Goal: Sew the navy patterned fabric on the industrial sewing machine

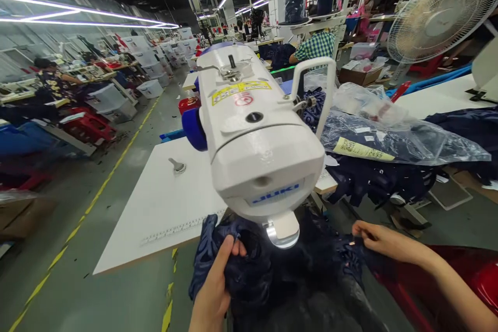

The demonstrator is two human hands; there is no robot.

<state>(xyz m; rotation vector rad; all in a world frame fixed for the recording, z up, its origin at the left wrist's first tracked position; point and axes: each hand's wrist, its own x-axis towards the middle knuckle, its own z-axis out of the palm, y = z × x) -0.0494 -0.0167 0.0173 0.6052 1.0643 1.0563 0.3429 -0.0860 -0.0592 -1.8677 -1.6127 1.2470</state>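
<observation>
A white JUKI sewing machine (252,129) rises in front of me on a white table (163,202). Below its head lies dark navy fabric (272,270), bunched up toward me. My left hand (218,282) pinches the fabric at the left, thumb and fingers closed on a fold. My right hand (379,241) grips the fabric's right edge with closed fingers. The needle area is hidden behind the machine head.
Clear plastic bags (389,135) with dark garments lie on the table to the right, next to a standing fan (439,10). A red stool (467,275) is at lower right. Other workers sit at tables along the left aisle and behind the machine.
</observation>
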